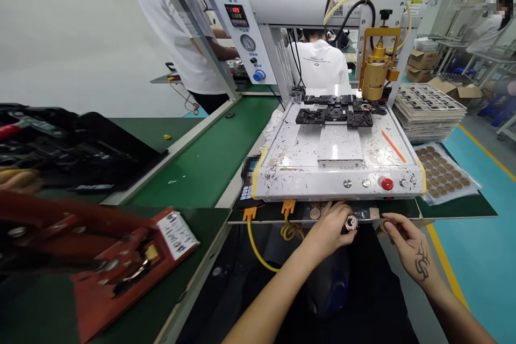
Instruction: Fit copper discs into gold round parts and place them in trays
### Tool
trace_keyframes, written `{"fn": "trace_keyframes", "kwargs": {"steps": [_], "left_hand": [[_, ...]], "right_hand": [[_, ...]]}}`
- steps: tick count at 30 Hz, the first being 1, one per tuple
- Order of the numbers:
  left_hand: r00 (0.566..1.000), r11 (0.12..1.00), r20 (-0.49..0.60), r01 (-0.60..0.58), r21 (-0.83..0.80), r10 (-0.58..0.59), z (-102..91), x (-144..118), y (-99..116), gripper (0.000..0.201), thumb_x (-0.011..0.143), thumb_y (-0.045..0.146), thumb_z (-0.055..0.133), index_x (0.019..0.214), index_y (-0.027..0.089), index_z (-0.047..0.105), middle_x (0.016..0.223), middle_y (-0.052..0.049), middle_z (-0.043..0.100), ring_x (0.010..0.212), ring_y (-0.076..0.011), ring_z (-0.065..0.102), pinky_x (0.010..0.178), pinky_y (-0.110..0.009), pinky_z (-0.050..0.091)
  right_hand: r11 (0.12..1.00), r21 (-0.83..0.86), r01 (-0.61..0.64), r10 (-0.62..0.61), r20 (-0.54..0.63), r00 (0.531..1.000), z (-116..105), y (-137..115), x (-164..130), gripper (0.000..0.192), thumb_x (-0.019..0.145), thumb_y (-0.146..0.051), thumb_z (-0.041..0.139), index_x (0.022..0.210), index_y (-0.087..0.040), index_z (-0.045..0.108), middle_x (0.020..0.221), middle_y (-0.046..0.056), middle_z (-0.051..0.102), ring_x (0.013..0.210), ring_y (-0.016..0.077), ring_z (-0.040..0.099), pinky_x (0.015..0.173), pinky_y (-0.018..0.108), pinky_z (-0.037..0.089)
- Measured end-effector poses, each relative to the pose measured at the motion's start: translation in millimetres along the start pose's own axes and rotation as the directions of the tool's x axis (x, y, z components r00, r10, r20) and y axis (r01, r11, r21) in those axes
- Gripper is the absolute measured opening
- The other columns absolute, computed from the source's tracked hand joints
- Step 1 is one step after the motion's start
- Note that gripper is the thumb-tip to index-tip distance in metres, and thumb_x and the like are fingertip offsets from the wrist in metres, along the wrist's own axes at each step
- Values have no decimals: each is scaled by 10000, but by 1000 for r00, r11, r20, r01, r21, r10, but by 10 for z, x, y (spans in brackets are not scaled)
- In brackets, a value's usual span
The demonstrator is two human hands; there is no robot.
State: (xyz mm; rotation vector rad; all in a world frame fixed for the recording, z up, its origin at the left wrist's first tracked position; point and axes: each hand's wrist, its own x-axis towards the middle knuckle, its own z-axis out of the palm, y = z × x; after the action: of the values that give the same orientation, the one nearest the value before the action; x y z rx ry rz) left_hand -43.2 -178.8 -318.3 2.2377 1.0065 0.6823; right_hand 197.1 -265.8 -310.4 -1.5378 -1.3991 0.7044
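Note:
At the bench edge in front of the white machine, my left hand (pixel 328 231) has its fingers curled around a small round watch case (pixel 351 222) with a shiny rim. To its right, my right hand (pixel 409 247) is closed in a pinch, thumb against the index finger; what sits between those fingertips is too small to make out. Beside my left fingers, a clear strip with round brown discs (pixel 315 213) lies under the machine's front edge. On the machine bed (pixel 294 145) stands a black fixture (pixel 334 115), under a gold-coloured head (pixel 374 72).
A sheet of round brown discs (pixel 443 172) lies on the right, near stacked trays (pixel 429 110). An orange stick (pixel 394 146) rests on the bed. Left are a red press (pixel 133 274) and a green conveyor belt (pixel 209 156). Yellow cables (pixel 256 250) hang below the bench. Co-workers stand behind.

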Motion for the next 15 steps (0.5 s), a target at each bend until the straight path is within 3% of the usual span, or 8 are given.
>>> {"fn": "trace_keyframes", "kwargs": {"steps": [2,5,7,9,11,13,15], "left_hand": [[1000,1000,-29,3,-18,-4,-25,-48,44,325,828,119,805,1096,247,671,1301,-110,751,1368,-362,648,1259,-572,425],[995,997,-93,30,-72,-36,-99,-217,162,336,861,155,795,1164,242,677,1448,-143,696,1371,-363,644,1192,-556,498],[980,955,-122,119,-271,-157,-167,-373,266,331,889,198,789,1197,246,679,1312,-115,761,1201,-316,733,1075,-498,586],[937,778,-78,234,-583,-341,-237,-529,376,332,891,243,816,1195,239,684,1117,-69,801,1031,-259,778,968,-421,636],[875,501,19,295,-813,-484,-298,-655,481,400,843,272,892,1180,218,684,1043,-52,799,976,-237,791,908,-374,656],[822,284,85,289,-914,-563,-348,-747,567,499,760,268,979,1157,196,686,1040,-53,801,971,-239,807,893,-357,664],[782,165,111,264,-950,-613,-386,-819,627,569,692,244,1036,1140,182,691,1036,-60,818,975,-254,828,909,-359,666]], "right_hand": [[997,48,-53,52,21,998,-1,-87,47,347,1037,-530,675,1221,-264,802,914,65,803,710,239,709,676,367,616],[942,269,-202,185,90,979,11,-235,109,400,949,-554,796,1200,-242,799,905,66,793,683,217,660,625,350,585],[883,389,-264,225,143,964,43,-318,134,397,894,-554,861,1107,-227,782,895,62,783,651,194,638,577,326,563],[860,428,-279,217,189,958,97,-382,143,378,878,-550,883,998,-216,755,841,46,761,612,172,619,544,308,542],[851,438,-289,198,241,950,170,-439,136,369,886,-542,886,944,-209,736,769,19,725,581,156,602,529,292,525],[839,452,-304,180,297,938,247,-502,114,359,903,-532,880,933,-206,731,724,-3,695,569,144,595,534,281,514],[827,465,-315,162,339,927,312,-567,79,352,922,-527,868,931,-204,730,704,-11,684,563,136,589,545,277,508]]}}
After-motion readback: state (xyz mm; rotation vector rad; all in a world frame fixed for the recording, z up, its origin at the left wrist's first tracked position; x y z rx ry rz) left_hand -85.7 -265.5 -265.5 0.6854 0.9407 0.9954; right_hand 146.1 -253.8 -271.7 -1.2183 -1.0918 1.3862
